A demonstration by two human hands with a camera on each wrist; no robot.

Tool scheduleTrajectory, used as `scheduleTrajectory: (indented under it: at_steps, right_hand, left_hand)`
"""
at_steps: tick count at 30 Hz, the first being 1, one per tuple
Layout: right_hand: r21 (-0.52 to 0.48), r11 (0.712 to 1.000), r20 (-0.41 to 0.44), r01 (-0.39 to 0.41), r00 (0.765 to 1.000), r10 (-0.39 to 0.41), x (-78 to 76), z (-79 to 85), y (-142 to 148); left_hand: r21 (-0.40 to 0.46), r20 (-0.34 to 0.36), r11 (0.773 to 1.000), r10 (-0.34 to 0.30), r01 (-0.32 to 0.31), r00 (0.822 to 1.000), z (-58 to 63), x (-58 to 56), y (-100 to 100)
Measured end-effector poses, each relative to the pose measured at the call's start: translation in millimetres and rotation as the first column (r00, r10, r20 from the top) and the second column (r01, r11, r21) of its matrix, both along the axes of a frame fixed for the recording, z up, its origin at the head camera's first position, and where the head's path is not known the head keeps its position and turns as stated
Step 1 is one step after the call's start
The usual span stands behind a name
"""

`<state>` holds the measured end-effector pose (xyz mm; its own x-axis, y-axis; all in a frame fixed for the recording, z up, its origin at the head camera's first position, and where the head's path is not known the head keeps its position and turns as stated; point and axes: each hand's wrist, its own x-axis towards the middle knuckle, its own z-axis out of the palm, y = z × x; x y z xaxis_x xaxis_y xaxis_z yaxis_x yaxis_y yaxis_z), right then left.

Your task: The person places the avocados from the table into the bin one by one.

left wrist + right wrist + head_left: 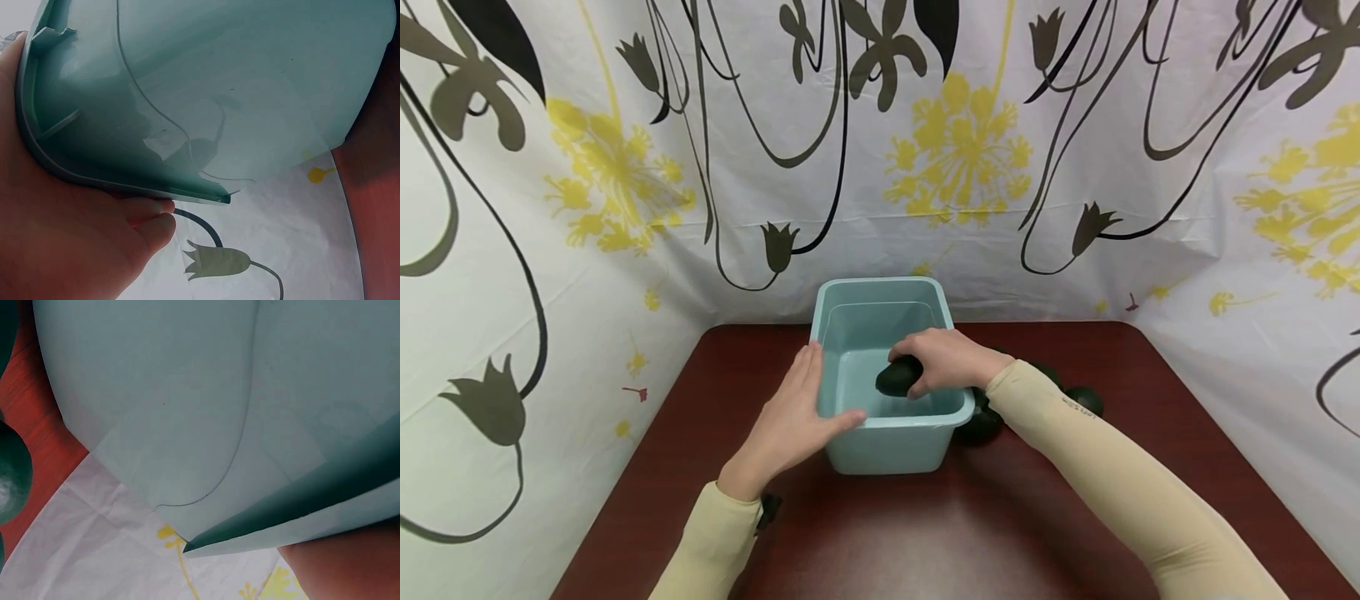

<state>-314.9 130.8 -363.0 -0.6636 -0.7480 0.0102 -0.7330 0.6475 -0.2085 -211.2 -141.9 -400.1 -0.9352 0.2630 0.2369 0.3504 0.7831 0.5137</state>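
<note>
A light teal plastic tub stands on the table. My right hand reaches over its right rim and holds a dark green avocado inside the tub, above its floor. The left hand rests against the tub's near left corner, fingers extended along the left side and thumb over the front rim. In the left wrist view, that hand lies along the rim. The right wrist view shows the tub's outer wall and part of the right hand above the rim; the avocado it holds is hidden there.
More dark green avocados lie on the table just right of the tub, partly covered by the right forearm. The dark red table meets a white floral cloth hanging behind and at both sides.
</note>
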Motion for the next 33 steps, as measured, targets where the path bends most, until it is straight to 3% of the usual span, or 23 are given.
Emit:
scheduleTrajectory:
  at_steps: [15,25,33]
  right_hand:
    - [-0.013,1.0,0.033,0.022,0.999,-0.022,0.4,-0.5,2]
    - [-0.106,0.994,0.036,0.026,0.999,-0.022,3.1,1.0,5]
    - [-0.154,0.988,0.004,-0.017,1.0,0.017,7.7,8.8,11]
  left_hand:
    - [0.001,-0.007,1.0,0.004,-0.004,1.0,-0.1,-0.4,0]
    - [0.006,-0.006,1.0,0.001,-0.001,1.0,-0.9,-0.1,1]
    - [0.002,-0.015,1.0,-0.001,0.001,1.0,-1.2,0.2,0]
